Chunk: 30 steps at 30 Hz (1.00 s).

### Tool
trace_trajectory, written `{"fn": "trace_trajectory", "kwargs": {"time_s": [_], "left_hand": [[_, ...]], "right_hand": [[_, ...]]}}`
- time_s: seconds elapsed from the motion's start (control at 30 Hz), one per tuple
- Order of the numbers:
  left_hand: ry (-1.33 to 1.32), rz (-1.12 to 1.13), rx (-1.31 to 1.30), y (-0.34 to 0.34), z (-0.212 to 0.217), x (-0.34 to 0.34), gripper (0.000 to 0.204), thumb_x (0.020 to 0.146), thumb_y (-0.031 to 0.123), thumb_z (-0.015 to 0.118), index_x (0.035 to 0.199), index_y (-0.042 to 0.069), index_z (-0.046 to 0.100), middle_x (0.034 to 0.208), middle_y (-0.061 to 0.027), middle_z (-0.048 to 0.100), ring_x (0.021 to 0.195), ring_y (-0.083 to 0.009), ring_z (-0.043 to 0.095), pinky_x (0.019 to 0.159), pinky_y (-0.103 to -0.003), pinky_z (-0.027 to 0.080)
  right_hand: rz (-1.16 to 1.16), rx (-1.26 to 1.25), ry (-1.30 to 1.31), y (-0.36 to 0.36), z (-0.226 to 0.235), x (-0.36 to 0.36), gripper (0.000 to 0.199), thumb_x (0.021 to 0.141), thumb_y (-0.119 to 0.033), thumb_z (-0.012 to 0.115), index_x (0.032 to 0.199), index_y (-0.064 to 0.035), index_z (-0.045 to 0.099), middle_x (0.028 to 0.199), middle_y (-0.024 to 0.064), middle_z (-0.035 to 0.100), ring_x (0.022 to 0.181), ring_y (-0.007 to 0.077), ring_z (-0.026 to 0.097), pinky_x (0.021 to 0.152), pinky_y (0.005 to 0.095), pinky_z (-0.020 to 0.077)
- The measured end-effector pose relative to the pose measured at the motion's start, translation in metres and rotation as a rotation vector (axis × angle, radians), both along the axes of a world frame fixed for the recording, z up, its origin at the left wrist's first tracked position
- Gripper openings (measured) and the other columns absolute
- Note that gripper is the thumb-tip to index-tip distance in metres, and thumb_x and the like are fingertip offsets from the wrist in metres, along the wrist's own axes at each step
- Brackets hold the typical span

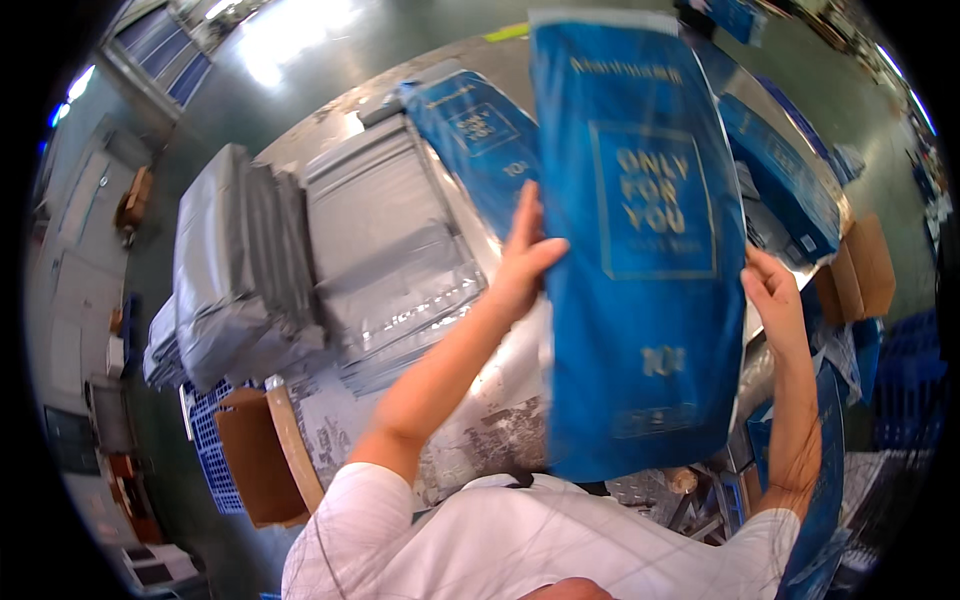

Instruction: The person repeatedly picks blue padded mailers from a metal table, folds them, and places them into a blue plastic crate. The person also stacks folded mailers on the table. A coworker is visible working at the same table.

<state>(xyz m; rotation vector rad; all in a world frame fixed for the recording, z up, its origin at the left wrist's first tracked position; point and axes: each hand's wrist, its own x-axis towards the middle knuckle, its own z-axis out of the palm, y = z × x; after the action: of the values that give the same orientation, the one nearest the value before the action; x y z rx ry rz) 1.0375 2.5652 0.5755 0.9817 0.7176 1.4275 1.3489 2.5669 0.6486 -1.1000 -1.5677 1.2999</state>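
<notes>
Between my two hands a large blue plastic bag [640, 330] with gold print stands up in front of me, slightly blurred by motion. My left hand [525, 255] grips its left edge, thumb across the front and the other fingers partly hidden. On the opposite edge my right hand [777, 290] pinches the bag, its fingertips partly behind it. Just beyond my left hand lies a similar blue bag [470, 130], partly covered by the held one. To its left is a flat stack of grey plastic mailing bags [385, 220].
A thick pile of folded grey bags [235, 250] stands at the worktable's left. Below it sits an open cardboard box [258, 455] beside a blue plastic crate [212, 430]. At the right lie another blue bag [785, 170] and a cardboard box [865, 270]. The table top [490, 440] looks worn.
</notes>
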Motion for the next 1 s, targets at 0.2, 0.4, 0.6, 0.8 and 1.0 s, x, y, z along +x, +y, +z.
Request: {"fn": "trace_trajectory", "kwargs": {"time_s": [0.2,0.4,0.6,0.8,1.0], "left_hand": [[-0.154,0.215,-0.522,-0.113,0.060,-0.143,0.055,0.080,0.037,0.056,0.122,0.003,0.046,0.111,-0.0163,0.056,0.094,-0.0264,0.057,0.080,-0.038,0.048],[-0.226,0.214,-0.417,-0.161,0.061,-0.241,0.050,0.082,0.040,0.052,0.118,0.005,0.051,0.109,-0.0136,0.058,0.093,-0.0255,0.059,0.080,-0.040,0.050],[0.023,0.204,-0.017,-0.176,0.054,-0.291,0.051,0.085,0.044,0.048,0.120,0.007,0.050,0.111,-0.0126,0.057,0.096,-0.0246,0.058,0.082,-0.041,0.049],[0.030,0.222,-0.066,-0.195,0.040,-0.304,0.052,0.086,0.045,0.046,0.121,0.008,0.050,0.112,-0.0121,0.057,0.097,-0.0243,0.058,0.083,-0.041,0.049],[-0.059,0.180,-0.187,-0.192,0.027,-0.308,0.052,0.087,0.047,0.044,0.122,0.008,0.049,0.114,-0.0116,0.056,0.098,-0.0241,0.057,0.084,-0.042,0.048]], "right_hand": [[0.312,-0.357,0.574,-0.036,-0.049,-0.185,0.069,0.086,-0.044,0.050,0.139,-0.0088,0.024,0.138,0.0073,0.032,0.124,0.0196,0.033,0.102,0.0335,0.0298],[0.719,-0.945,0.649,-0.005,-0.011,-0.315,0.045,0.088,-0.043,0.044,0.114,-0.0072,0.052,0.102,0.0097,0.059,0.090,0.0213,0.058,0.078,0.0355,0.0488],[0.611,-0.394,0.551,-0.031,-0.016,-0.366,0.041,0.088,-0.044,0.046,0.113,-0.0114,0.053,0.100,0.0049,0.059,0.091,0.0189,0.058,0.076,0.0342,0.0503],[0.600,-0.427,0.533,-0.054,-0.003,-0.363,0.045,0.089,-0.045,0.044,0.118,-0.0109,0.051,0.107,0.0055,0.058,0.095,0.0190,0.057,0.080,0.0342,0.0493],[0.564,-0.575,0.630,-0.056,-0.034,-0.360,0.050,0.087,-0.049,0.044,0.117,-0.0103,0.052,0.111,0.0071,0.057,0.099,0.0216,0.056,0.084,0.0363,0.0476]]}}
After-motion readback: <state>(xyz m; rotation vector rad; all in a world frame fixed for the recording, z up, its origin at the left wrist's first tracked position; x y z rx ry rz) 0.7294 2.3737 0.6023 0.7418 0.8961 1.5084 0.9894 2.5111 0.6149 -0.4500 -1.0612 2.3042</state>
